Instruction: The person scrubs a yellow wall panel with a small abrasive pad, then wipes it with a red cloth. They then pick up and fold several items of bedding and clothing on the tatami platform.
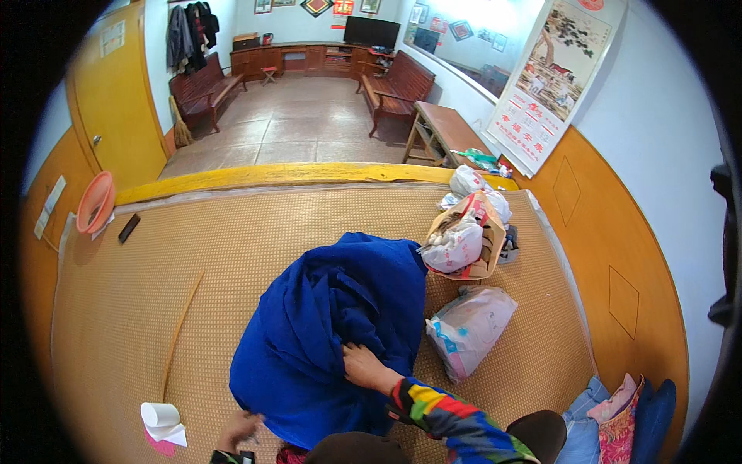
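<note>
A big piece of deep blue cloth (309, 340) lies heaped in loose folds on the woven mat (232, 224) in front of me. My right hand (369, 368) reaches in from the lower right in a multicoloured sleeve. Its fingers are closed on the folds near the middle of the heap, their tips partly hidden in the cloth. Down at the lower left edge of the heap is my left hand (240, 430), low over the mat beside the cloth. Its fingers are smeared, so their shape and any hold do not show.
Right of the cloth lie a filled plastic bag (473, 329) and a paper carrier (488, 247) stuffed with white bags. To the left are a thin stick (182, 332), a toilet roll (160, 415), a dark remote (129, 228) and an orange basin (96, 203). A yellow ledge (286, 173) edges the mat's far side.
</note>
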`<state>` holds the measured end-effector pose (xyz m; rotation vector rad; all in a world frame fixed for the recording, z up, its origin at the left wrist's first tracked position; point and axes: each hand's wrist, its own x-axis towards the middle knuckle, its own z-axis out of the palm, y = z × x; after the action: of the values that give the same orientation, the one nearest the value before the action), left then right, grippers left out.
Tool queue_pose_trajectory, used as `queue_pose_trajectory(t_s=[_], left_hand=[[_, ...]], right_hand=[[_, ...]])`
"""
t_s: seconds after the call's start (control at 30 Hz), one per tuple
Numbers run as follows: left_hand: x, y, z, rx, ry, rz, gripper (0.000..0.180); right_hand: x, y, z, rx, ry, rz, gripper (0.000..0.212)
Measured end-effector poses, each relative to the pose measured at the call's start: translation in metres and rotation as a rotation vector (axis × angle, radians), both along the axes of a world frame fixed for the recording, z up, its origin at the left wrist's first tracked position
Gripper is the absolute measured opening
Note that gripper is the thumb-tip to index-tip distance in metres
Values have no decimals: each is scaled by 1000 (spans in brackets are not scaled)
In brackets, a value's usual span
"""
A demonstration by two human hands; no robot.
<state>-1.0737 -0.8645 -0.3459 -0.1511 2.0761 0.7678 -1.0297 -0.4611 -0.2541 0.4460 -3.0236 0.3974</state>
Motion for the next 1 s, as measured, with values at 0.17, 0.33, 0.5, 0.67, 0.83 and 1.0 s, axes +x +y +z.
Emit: queue_pose_trajectory(t_s=[0.17, 0.33, 0.5, 0.67, 0.83, 1.0], left_hand=[[-122, -22, -19, 183, 478, 423, 46], [-215, 58, -41, 263, 428, 45, 65], [-220, 116, -33, 263, 265, -296, 50], [-153, 129, 39, 891, -117, -3, 67], [-93, 180, 107, 717, -88, 13, 60], [-59, 233, 149, 673, -20, -35, 53]], right_hand=[[25, 19, 49, -386, -267, -191, 52], [-1, 13, 78, -555, -37, -689, 102], [26, 36, -14, -521, -425, -1193, 132], [58, 65, -107, -827, -497, -1460, 128], [64, 67, -96, -903, -244, -1167, 43], [73, 41, -13, -746, -141, -872, 35]])
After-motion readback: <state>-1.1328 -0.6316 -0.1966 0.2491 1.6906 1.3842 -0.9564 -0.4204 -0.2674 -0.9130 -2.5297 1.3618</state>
